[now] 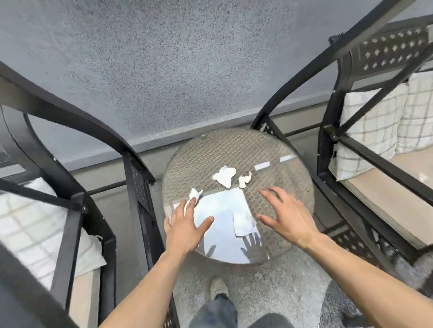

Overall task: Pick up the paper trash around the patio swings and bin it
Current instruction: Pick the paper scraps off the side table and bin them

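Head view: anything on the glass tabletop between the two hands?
Yes: a flat rectangular paper scrap lies on the tabletop between left hand and right hand, touching neither.

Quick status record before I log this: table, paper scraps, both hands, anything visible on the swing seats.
table: round glass-topped wicker table, between two swings
scraps on table: four; torn scrap and small scrap at centre, crumpled scrap on the left, flat sheet near the front
left hand: open, fingertips on the crumpled scrap, nothing lifted
right hand: open, spread above the table, empty
right swing seat: white bits near its far edge, too blurred to identify
bin: not in view
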The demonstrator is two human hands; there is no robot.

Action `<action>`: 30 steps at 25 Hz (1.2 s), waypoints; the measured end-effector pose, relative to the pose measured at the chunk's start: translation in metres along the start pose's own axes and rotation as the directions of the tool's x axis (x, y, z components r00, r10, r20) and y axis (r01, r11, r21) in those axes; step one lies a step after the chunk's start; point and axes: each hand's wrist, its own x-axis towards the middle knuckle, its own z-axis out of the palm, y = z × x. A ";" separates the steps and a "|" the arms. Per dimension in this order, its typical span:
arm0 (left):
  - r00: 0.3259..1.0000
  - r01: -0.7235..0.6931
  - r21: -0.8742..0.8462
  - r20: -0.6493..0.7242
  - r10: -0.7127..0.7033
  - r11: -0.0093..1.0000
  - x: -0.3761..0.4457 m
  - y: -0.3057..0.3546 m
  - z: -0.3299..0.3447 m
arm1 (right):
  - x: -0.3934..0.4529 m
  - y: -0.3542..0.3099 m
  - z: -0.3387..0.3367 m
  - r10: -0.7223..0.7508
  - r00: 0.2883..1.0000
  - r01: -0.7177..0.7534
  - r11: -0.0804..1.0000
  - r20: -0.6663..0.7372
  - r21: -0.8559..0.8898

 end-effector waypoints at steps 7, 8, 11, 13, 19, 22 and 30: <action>0.990 0.057 0.096 0.125 -0.069 0.994 0.058 -0.025 0.015 | 0.047 -0.001 0.054 -0.001 0.992 -0.004 0.999 0.129 0.041; 0.987 0.059 0.114 0.143 -0.075 0.992 0.065 -0.028 0.017 | 0.053 -0.002 0.062 -0.013 0.987 0.006 0.999 0.158 0.042; 0.981 0.050 0.155 0.177 -0.077 0.987 0.088 -0.036 0.025 | 0.066 -0.003 0.091 -0.044 0.963 0.037 0.999 0.264 0.031; 0.973 0.054 0.152 0.213 -0.086 0.987 0.104 -0.039 0.032 | 0.076 -0.001 0.111 -0.046 0.939 0.039 0.999 0.341 0.028; 0.962 0.024 0.095 0.267 -0.049 0.995 0.141 -0.037 0.057 | 0.091 0.009 0.145 -0.042 0.887 0.051 0.999 0.460 -0.007; 0.970 -0.013 0.118 0.244 -0.016 0.993 0.154 -0.036 0.064 | 0.096 0.019 0.152 -0.051 0.884 0.054 0.999 0.465 0.006; 0.978 0.030 0.122 0.202 -0.055 0.992 0.188 -0.020 0.066 | 0.138 0.044 0.140 -0.024 0.901 -0.002 0.998 0.433 0.060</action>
